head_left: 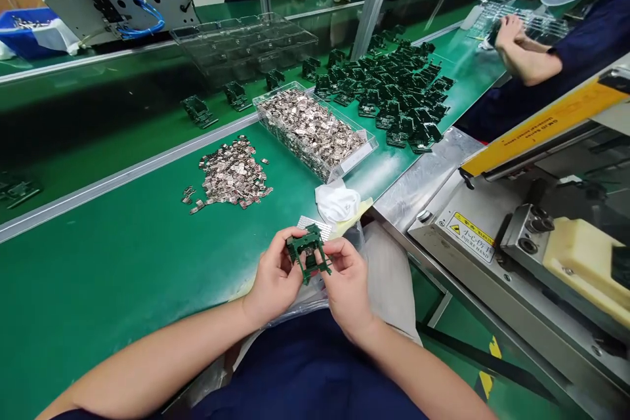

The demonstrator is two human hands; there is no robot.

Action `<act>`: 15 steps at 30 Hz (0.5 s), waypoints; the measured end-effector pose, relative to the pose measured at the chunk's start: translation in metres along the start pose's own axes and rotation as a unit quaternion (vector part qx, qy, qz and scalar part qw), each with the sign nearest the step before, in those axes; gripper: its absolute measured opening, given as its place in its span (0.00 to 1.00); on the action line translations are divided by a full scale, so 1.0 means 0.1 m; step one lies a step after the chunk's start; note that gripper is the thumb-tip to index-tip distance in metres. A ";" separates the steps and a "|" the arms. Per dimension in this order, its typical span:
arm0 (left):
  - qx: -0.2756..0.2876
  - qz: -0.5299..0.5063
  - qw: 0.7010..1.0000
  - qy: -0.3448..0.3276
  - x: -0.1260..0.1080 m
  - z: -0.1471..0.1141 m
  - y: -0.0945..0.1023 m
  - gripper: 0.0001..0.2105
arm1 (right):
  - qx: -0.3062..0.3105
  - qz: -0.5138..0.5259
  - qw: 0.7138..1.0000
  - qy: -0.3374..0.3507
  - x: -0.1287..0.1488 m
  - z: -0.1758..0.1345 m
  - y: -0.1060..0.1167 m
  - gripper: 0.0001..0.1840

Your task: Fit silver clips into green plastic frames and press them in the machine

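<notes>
The left hand point(274, 283) and the right hand point(348, 285) meet in front of the person's body, near the edge of the green surface point(147, 282). Between them they hold a dark green plastic frame point(310, 251); each grip is closed on one side of it, with fingertips and thumbs pinching the frame. Beyond the hands, a loose heap of small metal pieces point(233, 174) lies on the surface, and to its right stands a clear bin point(353, 161) filled with more such pieces. A crumpled white cloth point(337, 201) lies just past the frame. Farther back, many similar green frames point(394, 88) crowd together, near a machine with a yellow bar point(546, 121) on the right. Past them, a co-worker's hand point(510, 29) shows at upper right.
</notes>
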State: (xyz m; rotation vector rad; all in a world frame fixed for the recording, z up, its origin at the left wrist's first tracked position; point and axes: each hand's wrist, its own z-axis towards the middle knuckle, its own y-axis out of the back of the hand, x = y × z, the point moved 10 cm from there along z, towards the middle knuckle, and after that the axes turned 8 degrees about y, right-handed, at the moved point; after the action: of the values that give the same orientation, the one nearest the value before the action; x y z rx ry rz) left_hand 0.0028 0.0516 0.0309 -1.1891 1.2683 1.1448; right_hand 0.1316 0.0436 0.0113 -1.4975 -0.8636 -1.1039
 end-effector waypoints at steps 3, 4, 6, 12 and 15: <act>0.025 -0.009 1.000 0.002 -0.01 0.00 -0.08 0.14 | -0.009 0.009 1.000 -0.001 0.00 -0.03 0.05 0.15; 0.034 -0.010 0.999 0.007 -0.01 0.00 -0.10 0.15 | -0.007 0.010 1.000 0.001 0.00 -0.03 0.07 0.15; 0.041 -0.018 0.999 0.023 -0.01 0.03 -0.11 0.15 | -0.007 0.000 1.000 0.016 0.03 -0.02 0.16 0.14; -0.037 -0.081 0.993 0.077 0.07 0.25 0.02 0.20 | 0.005 -0.073 0.997 0.001 -0.20 0.02 0.52 0.15; -0.050 -0.091 0.993 0.056 0.10 0.38 -0.04 0.22 | 0.117 -0.108 0.986 -0.038 -0.48 -0.02 0.35 0.18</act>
State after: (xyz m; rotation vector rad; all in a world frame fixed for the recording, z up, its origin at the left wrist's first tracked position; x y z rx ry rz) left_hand 0.0088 0.0884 0.0191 -1.4301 1.1690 1.0294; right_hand 0.1487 0.0359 -0.0457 -1.2789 -1.1903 -1.0639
